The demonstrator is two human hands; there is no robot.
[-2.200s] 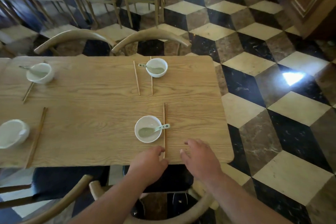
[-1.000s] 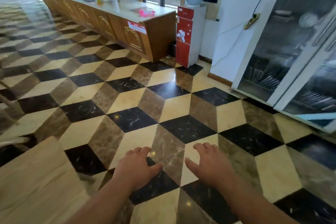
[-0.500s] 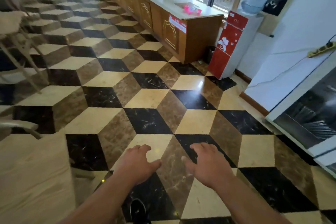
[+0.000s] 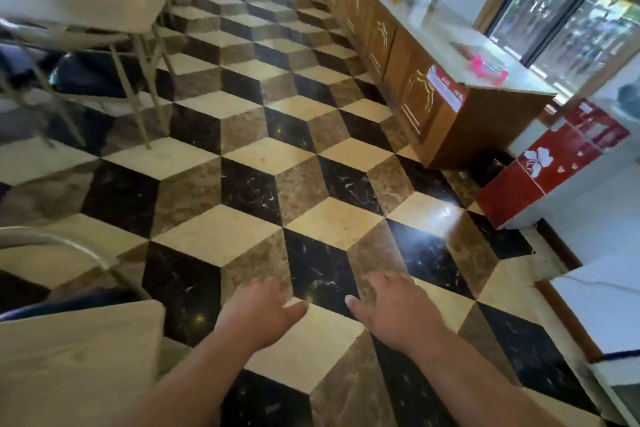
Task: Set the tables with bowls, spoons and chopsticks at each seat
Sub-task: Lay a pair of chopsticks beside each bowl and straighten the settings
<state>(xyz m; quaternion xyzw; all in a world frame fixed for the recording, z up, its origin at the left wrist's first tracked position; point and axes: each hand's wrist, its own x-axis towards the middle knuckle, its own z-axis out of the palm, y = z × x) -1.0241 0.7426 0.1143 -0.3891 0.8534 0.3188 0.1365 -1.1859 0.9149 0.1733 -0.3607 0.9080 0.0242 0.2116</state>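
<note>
Evidently, the left hand (image 4: 259, 315) and right hand (image 4: 394, 312) hover palm-down over the tiled floor (image 4: 311, 184) beside a tabletop (image 4: 69, 374) corner, each grip released and empty, presumably because no bowls, spoons or chopsticks are in view to pick up here.

Restaurant dining room: wooden tables (image 4: 79, 367) and metal-framed chairs (image 4: 104, 80) stand left of a long wooden service counter (image 4: 426, 80).
</note>
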